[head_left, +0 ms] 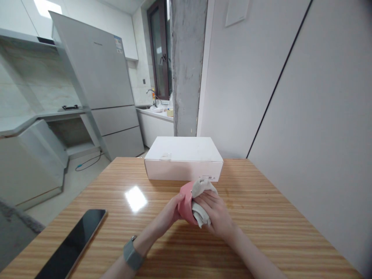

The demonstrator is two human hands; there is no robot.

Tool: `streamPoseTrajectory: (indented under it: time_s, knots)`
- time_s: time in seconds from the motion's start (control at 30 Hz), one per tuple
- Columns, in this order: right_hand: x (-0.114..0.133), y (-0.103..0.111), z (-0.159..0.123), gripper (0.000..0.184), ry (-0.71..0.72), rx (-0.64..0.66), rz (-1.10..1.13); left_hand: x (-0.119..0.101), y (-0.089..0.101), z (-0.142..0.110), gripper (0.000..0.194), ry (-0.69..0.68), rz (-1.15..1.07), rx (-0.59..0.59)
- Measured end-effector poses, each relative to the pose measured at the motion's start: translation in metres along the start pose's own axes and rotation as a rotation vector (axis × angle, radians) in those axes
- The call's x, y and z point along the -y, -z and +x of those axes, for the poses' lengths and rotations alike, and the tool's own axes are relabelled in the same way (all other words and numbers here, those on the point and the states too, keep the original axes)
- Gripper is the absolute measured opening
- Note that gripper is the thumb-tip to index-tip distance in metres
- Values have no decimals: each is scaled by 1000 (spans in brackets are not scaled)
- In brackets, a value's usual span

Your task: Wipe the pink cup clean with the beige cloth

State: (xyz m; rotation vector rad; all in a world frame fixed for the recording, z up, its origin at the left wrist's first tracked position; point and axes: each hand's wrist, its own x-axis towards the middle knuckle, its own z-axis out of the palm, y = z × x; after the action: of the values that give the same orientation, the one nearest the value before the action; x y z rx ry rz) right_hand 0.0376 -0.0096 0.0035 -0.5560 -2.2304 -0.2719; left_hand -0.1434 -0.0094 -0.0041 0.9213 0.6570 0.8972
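Observation:
A pink bowl (pixel 186 205) is held tilted on its side above the table, its opening facing right. My left hand (pixel 174 207) grips it from the left, thumb on the outer wall near the rim; the other fingers are mostly hidden behind it. In my right hand (pixel 215 211) is a light grey cloth (pixel 201 215), bunched up and pressed into the opening. Part of the cloth folds over the upper rim and a corner hangs below my fingers. The bowl's inside is covered by the cloth and hand.
A white box (pixel 183 168) lies at the table's far edge, just beyond the bowl. A dark phone (pixel 72 242) rests at the front left of the wooden table (pixel 276 224). Behind are a fridge (pixel 95 69), a sink counter (pixel 157 120) and a concrete pillar (pixel 187 69).

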Motion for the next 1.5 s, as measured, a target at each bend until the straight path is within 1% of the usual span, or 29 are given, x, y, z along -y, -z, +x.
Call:
streamPoseTrajectory:
  time_s: [0.1,0.2,0.3,0.4,0.47,0.53,0.63,0.7,0.73,0.77,0.87,0.9,0.93,0.97,1.0,1.07,1.13,1.23,1.3,1.4,1.5]
  knots:
    - [0,0,-1,46,103,19,8,-2,-6,-1,59,9,-56,62]
    - [5,0,-1,46,157,33,15,-9,-10,-3,62,27,-163,86]
    - [14,-1,2,46,190,24,19,-14,-6,-3,64,120,-227,94]
    - [22,-4,5,46,175,42,62,-12,3,-2,64,172,-191,105]
    - [24,-6,7,46,131,62,99,-8,8,0,60,154,-147,75]
    - [23,-7,7,45,79,95,118,-5,10,2,53,95,-105,8]
    - [19,-7,9,43,33,139,108,-4,6,3,47,1,-40,-97]
    - [17,-6,9,41,12,130,111,-4,2,2,44,-42,-37,-124]
    - [16,-5,10,40,-8,113,112,-3,0,2,44,-59,-59,-105]
    - [15,-5,10,39,-29,86,110,-3,-2,2,45,-78,-98,-61]
    - [14,-5,7,40,-67,-30,48,-1,-6,1,45,-117,-236,163]
    - [14,-5,5,41,-52,-70,8,-1,-7,1,45,-114,-276,230]
    - [14,-5,3,41,-25,-104,-32,-1,-8,2,46,-103,-308,271]
    - [15,-5,1,42,7,-129,-66,-2,-8,1,47,-82,-330,287]
    - [15,-6,-1,42,38,-141,-92,-2,-8,1,48,-55,-340,284]
    - [18,-6,-2,43,92,-135,-110,-5,-6,0,55,-2,-326,243]
    - [22,-6,-1,43,140,-121,-103,-8,-2,-1,58,42,-283,175]
    - [28,-6,4,41,185,-153,-74,-13,1,-4,58,82,-218,82]
    - [30,-7,7,42,193,-151,-46,-16,0,-5,61,96,-183,81]
    - [29,-10,9,42,206,-97,-24,-17,-3,-7,66,105,-134,107]
    - [24,-13,8,41,183,-71,-21,-13,-6,-6,58,63,-98,21]
